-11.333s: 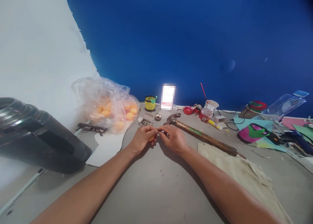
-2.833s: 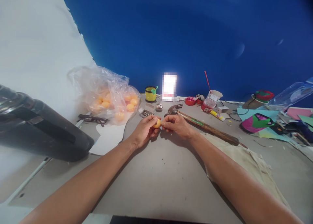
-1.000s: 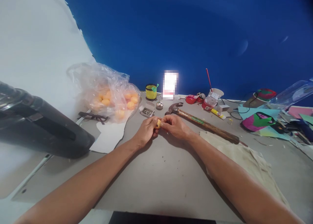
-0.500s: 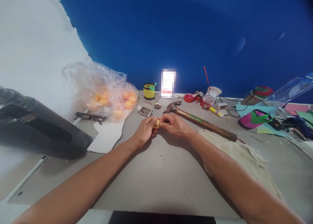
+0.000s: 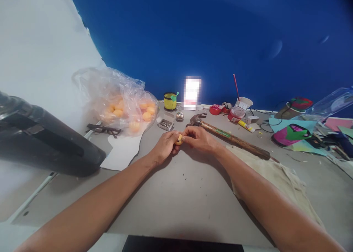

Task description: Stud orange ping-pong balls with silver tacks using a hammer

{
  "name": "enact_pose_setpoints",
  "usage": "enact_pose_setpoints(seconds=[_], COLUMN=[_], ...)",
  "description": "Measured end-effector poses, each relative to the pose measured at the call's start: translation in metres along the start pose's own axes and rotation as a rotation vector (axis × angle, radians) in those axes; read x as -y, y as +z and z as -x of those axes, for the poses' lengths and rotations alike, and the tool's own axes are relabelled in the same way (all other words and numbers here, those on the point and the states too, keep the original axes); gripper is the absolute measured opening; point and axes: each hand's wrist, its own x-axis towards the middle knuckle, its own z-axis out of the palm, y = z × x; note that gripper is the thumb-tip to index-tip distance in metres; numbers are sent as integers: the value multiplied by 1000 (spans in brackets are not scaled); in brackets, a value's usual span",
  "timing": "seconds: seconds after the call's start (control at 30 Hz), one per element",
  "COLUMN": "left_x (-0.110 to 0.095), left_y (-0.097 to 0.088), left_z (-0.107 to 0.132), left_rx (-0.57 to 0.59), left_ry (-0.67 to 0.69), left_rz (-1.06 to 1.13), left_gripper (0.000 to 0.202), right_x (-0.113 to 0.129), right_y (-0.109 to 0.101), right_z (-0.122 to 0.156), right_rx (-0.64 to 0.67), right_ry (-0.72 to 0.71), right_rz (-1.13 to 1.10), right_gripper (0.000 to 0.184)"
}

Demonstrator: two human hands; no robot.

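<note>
Above the table's middle, my left hand [image 5: 167, 144] is closed around a small yellow ball [image 5: 179, 139] with dark marks on its face. My right hand [image 5: 199, 139] is closed in a pinch at the ball's right side; whatever its fingertips hold is too small to make out. Just beyond my left hand sits an open small box [image 5: 166, 124] of shiny metal bits. Behind the box is a round silvery object [image 5: 179, 116]. A claw hammer [image 5: 226, 135] lies past my right hand, its head near my knuckles.
A clear plastic bag [image 5: 121, 97] of orange balls, eyeglasses [image 5: 104, 129] and a large dark cylinder [image 5: 49, 141] are on the left. Yellow pot [image 5: 170, 102] and bright screen [image 5: 192, 92] stand at the wall. Rightward are a cloth [image 5: 273, 178], yellow tube [image 5: 246, 126] and pink-green pouch [image 5: 291, 135].
The view has shifted slightly, so everything appears a little further right. Both hands stay at the yellow ball, which looks slightly turned.
</note>
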Motion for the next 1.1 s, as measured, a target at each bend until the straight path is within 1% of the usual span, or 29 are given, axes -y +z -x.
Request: enact_pose_setpoints(seconds=[0.13,0.33,0.47,0.6,0.77,0.83,0.9,0.97,1.1], left_x=[0,0,1,2,3,4,5,6,5], left_y=[1,1,1,2,2,2,2,2,2], left_z=[-1,-1,1,1,-1,-1,-1,-2,-2], left_rx=[-13,-21,-12,-22,-37,-60,-82,-90,-66], left_ry=[-23,-24,16,32,19,28,36,35,-18], left_rz=[25,45,0,8,17,3,-11,1,84], left_gripper=[31,36,39,42,42,44,44,44,38], right_x=[-6,-8,-7,-7,-4,-1,1,2,-5], right_y=[1,0,2,4,5,8,11,13,8], right_z=[-2,-3,-3,-3,-2,-2,-1,-1,-5], right_rx=[-8,33,8,-34,-9,-60,-141,-177,-138], right_ry=[-9,-2,-3,-17,9,-15,-46,-58,-15], right_rz=[-52,-141,-117,-51,-53,25,144,186,-23], right_gripper=[26,27,29,22,20,18,15,15,26])
